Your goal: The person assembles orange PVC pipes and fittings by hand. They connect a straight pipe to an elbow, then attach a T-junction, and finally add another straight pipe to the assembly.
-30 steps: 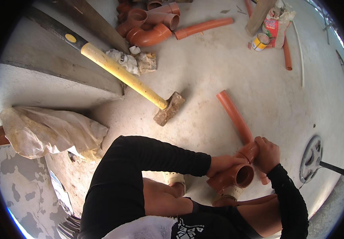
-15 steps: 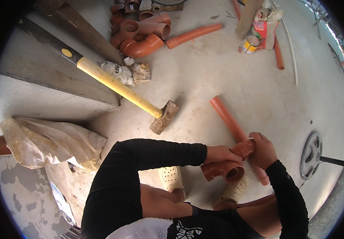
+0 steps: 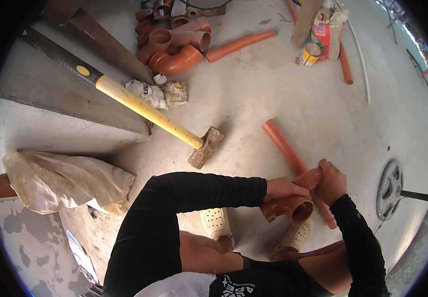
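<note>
Branch fitting (image 3: pixel 283 207): lower right of frame, snug up to the collar (image 3: pixel 310 180), fully seated or not, can't tell
Left hand (image 3: pixel 284 189): fingers clasping it
Right hand (image 3: pixel 332 182): fingers curled over collar
Long pipe (image 3: pixel 283 144): on floor (image 3: pixel 243 99), unjoined

The left hand (image 3: pixel 285 189) and the right hand (image 3: pixel 332 182) are shifting the reddish-brown pipe fitting (image 3: pixel 282 204) toward the far side, compared with one second earlier. Its left end is swinging farther away, and the right clog (image 3: pixel 296 234) is showing more fully.
</note>
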`<state>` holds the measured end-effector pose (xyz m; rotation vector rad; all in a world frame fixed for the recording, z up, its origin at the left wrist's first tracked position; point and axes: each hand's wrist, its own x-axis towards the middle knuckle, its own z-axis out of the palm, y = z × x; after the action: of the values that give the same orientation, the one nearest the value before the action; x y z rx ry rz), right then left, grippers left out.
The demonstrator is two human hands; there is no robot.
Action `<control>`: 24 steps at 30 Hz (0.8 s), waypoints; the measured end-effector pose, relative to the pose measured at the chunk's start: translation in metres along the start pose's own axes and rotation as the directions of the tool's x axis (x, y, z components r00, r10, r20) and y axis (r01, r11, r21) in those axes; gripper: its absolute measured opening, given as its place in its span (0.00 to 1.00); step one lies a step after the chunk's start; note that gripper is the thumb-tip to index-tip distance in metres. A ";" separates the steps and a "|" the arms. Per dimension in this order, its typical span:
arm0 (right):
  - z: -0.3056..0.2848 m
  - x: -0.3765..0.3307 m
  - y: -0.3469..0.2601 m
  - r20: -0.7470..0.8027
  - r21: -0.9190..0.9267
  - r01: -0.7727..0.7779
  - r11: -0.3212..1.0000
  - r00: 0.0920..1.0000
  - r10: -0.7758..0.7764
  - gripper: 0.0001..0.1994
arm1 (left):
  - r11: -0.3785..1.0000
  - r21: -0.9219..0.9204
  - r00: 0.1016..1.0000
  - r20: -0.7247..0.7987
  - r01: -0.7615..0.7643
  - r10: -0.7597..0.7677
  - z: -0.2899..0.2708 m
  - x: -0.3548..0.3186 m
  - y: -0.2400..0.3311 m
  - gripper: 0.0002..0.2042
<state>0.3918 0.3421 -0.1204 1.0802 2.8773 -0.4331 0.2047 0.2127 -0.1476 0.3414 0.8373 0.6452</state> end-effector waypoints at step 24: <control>-0.026 0.010 0.009 0.030 0.025 0.106 0.994 0.994 -0.107 0.13 | 0.988 -0.150 0.997 0.059 -0.040 0.049 0.017 0.002 0.007 0.19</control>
<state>0.3917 0.3615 -0.0985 0.9176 2.9187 -0.4848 0.2161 0.2192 -0.1342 0.2447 0.7185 0.7306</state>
